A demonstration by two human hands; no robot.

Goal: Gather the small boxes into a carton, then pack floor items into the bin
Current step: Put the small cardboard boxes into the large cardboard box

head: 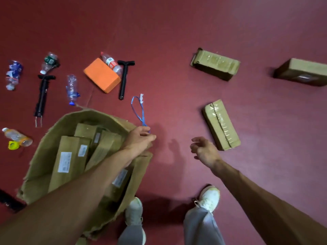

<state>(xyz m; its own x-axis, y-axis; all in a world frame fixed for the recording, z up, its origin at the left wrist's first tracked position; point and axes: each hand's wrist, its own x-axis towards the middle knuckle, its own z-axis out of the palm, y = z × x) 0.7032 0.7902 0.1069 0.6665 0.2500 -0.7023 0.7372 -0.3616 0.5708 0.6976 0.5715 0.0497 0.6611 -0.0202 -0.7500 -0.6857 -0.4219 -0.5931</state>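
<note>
A worn brown carton [53,131] stands open on the red floor at lower left, holding several long cardboard boxes [70,160]. My left hand [139,138] is at the carton's right rim and grips that edge, its fingers by a blue string loop [138,108] on the floor. My right hand [203,149] hovers above the floor with fingers loosely curled, holding nothing, just left of a taped small box [221,124]. Two more small boxes lie farther off, one at centre right [215,63] and one at the right edge [304,71].
Left of the carton lie several crushed plastic bottles [71,89], two black T-handled tools [42,96] [123,76], an orange block [101,75] and a bottle with a yellow cap [16,137]. My white shoes [208,197] stand at the bottom.
</note>
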